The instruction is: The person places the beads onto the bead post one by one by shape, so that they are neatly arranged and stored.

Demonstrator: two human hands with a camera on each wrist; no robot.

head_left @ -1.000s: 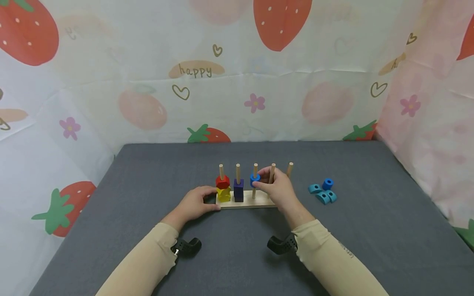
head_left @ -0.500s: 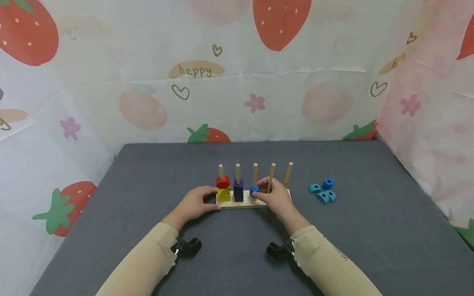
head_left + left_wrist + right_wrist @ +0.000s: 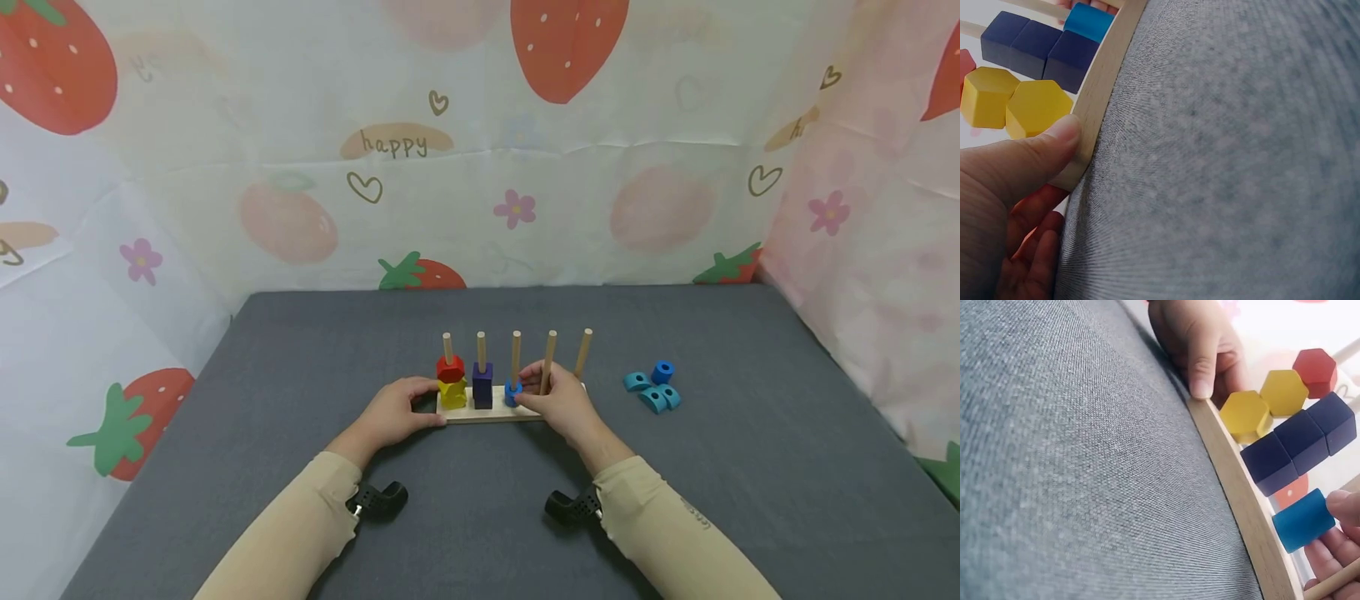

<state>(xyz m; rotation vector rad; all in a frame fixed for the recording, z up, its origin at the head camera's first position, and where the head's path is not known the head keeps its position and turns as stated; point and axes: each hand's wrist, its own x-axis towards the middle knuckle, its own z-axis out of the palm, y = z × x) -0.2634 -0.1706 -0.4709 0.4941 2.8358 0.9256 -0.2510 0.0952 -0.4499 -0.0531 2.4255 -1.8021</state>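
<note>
In the head view, my left hand (image 3: 392,413) grips the left end of a wooden peg board (image 3: 495,414), its thumb on the front edge. My right hand (image 3: 567,408) is beside the third peg, where a blue cylinder (image 3: 1304,520) sits low near the base. Its thumb tip lies at the cylinder's upper edge and its fingers are loosely bent behind, around the fourth peg. Yellow hexagonal blocks (image 3: 1038,107) with a red block (image 3: 450,369) above them fill the first peg. Dark blue square blocks (image 3: 1300,442) are stacked on the second.
Right of the board, a loose blue cylinder (image 3: 663,372) and several teal curved blocks (image 3: 653,401) lie on the grey cloth-covered table (image 3: 750,467). The fourth peg (image 3: 550,354) and fifth peg (image 3: 584,352) rise bare. A patterned curtain (image 3: 465,208) hangs behind.
My right hand has lowered the blue cylinder down the third peg to near the base, then shifted slightly right of it. My left hand has stayed on the board.
</note>
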